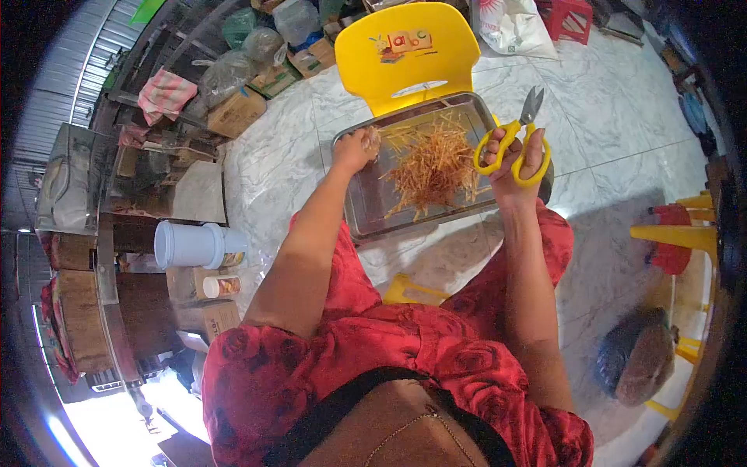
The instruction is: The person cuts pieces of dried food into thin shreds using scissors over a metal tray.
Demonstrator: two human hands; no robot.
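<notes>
A metal tray [362, 204] rests on the seat of a small yellow chair [412, 50]. In its middle lies a loose heap of thin, orange-brown dried strands [432, 167]. My left hand [356, 152] is over the tray's left side, its fingers closed around something small and pale that I cannot make out. At the tray's right edge, my right hand [513, 167] holds scissors [531, 113] with yellow handles, fingers through the loops. The blades point up and away from me, slightly apart, with nothing between them.
Boxes [236, 113] and plastic bags stand at the upper left. Light blue buckets [187, 245] and a white jar [222, 287] are at the left. A white sack [513, 27] and a red crate [566, 19] stand beyond the chair. A dark bag [634, 356] sits at the lower right.
</notes>
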